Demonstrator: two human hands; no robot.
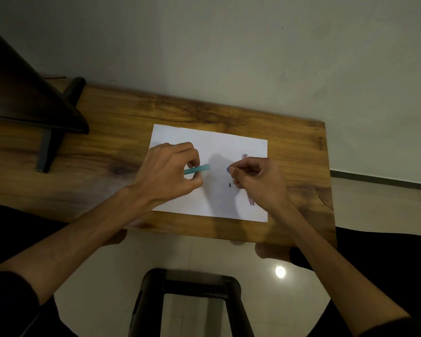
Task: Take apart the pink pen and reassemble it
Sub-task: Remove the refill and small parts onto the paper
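Note:
My left hand (170,172) pinches a teal pen barrel (199,168) that points right over a white sheet of paper (212,142). My right hand (255,181) pinches a small blue part (228,169) at its fingertips, a short gap from the barrel's end. A small dark piece (229,184) lies on the paper between the hands. A pink pen lies on the paper mostly under my right hand; its ends show above (245,156) and below (252,202) the hand.
The paper lies on a wooden table (107,147) against a pale wall. A dark stand (46,152) sits at the table's left. A black stool (192,300) stands on the tiled floor below the table's near edge.

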